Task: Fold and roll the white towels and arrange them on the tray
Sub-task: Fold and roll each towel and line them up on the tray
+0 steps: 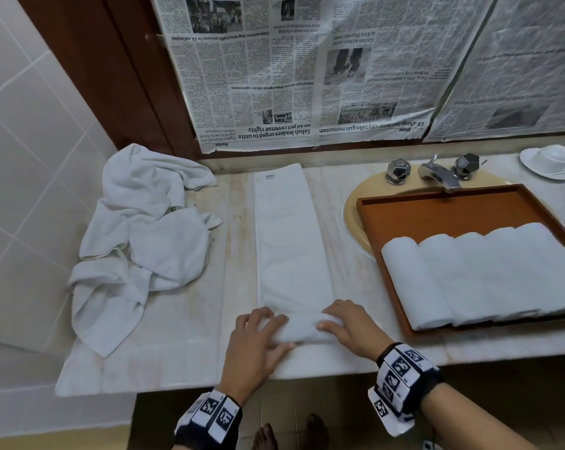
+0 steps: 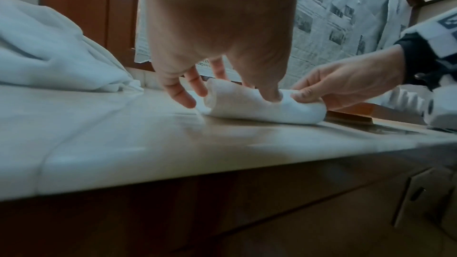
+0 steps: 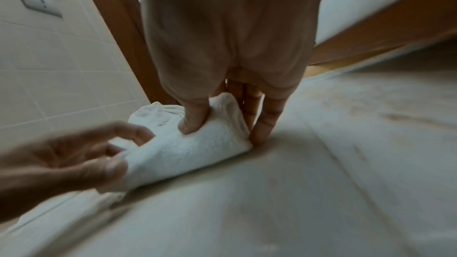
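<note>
Newspaper point(image 1: 307, 69), taps point(image 1: 437, 172), perhaps a cup point(image 1: 554, 154).

Both hands' grip on rolled towel point(image 3: 188, 149)

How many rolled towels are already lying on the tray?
5, side by side along the near part of the tray. The picture's right edge may hide more.

Terry-cloth towel point(image 1: 289, 235) (glossy marble counter point(image 1: 190, 336))
</note>
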The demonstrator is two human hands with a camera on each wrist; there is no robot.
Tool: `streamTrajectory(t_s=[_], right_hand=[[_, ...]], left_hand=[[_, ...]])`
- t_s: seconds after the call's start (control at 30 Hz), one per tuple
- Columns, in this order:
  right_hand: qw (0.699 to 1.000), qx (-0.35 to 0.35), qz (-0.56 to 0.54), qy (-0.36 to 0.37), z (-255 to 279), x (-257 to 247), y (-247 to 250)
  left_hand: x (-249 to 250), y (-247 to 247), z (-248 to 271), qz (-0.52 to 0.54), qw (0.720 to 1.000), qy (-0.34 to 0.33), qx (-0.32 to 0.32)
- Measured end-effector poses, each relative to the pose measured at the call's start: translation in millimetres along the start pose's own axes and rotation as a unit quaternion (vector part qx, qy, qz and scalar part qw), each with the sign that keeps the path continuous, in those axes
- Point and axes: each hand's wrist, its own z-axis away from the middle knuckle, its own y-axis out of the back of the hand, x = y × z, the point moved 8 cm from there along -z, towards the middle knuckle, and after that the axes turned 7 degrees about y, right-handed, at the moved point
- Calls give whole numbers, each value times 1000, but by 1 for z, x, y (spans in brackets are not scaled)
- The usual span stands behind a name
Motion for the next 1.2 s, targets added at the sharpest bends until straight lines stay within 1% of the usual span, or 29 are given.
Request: streamTrajectory(t_s=[0.07, 0.13, 0.17, 0.2, 0.27, 0.33, 0.4, 0.47, 0.5, 0.57, 0.63, 0.67, 0.7, 0.77, 0.83, 0.97, 1.0, 1.03, 1.07, 1.13, 1.2], right_hand=[[999, -23, -4, -27, -2, 3, 1], [999, -34, 11, -35, -3, 2, -1], [999, -24, 40, -26, -3, -1, -2], [996, 5, 94, 2, -2, -7, 0], [977, 45, 200, 55, 1, -22, -1], [965, 60, 237, 94, 7, -34, -6], [965, 36, 237, 106, 9, -37, -13], [968, 19, 225, 108, 5, -30, -16], [977, 5, 192, 96, 1, -25, -14], [991, -36, 108, 70, -10, -17, -11], [994, -53, 68, 72, -16, -17, -6], [994, -58, 61, 74, -18, -17, -5], [994, -65, 55, 72, -19, -16, -6], [994, -81, 44, 52, -17, -11, -10], [996, -69, 37, 36, -14, -6, -13], [1000, -4, -12, 4, -5, -7, -11], [1000, 12, -14, 9, -4, -10, -10], [999, 25, 2, 21, -3, -14, -9], [999, 32, 28, 34, -3, -18, -10], [997, 41, 57, 39, -5, -20, -13], [997, 65, 37, 12, -9, -15, -11]], left_hand=[[-1, -5, 0, -27, 999, 4, -17], [-1, -3, -3, -38, 999, 6, -15], [0, 0, -6, -34, 999, 13, -13], [-1, 2, -10, -25, 999, 27, -19], [-3, 4, -20, -4, 997, 61, -50], [-6, 5, -30, 24, 992, 88, -83], [-9, 6, -37, 67, 987, 100, -110], [-12, 6, -41, 98, 983, 99, -121], [-13, 6, -41, 111, 981, 102, -121], [-14, 9, -39, 131, 980, 115, -99], [-14, 8, -32, 122, 982, 115, -82], [-14, 6, -29, 109, 984, 114, -84], [-13, 4, -26, 99, 984, 118, -91], [-15, 3, -23, 89, 978, 152, -113], [-17, 5, -23, 90, 971, 184, -124], [-17, 5, -22, 101, 967, 202, -113], [-18, 5, -21, 95, 968, 206, -105], [-19, 5, -20, 84, 971, 202, -94], [-18, 7, -19, 68, 978, 184, -77], [-8, 9, -17, 40, 992, 109, -52], [1, 7, -13, 29, 998, 38, -49]])
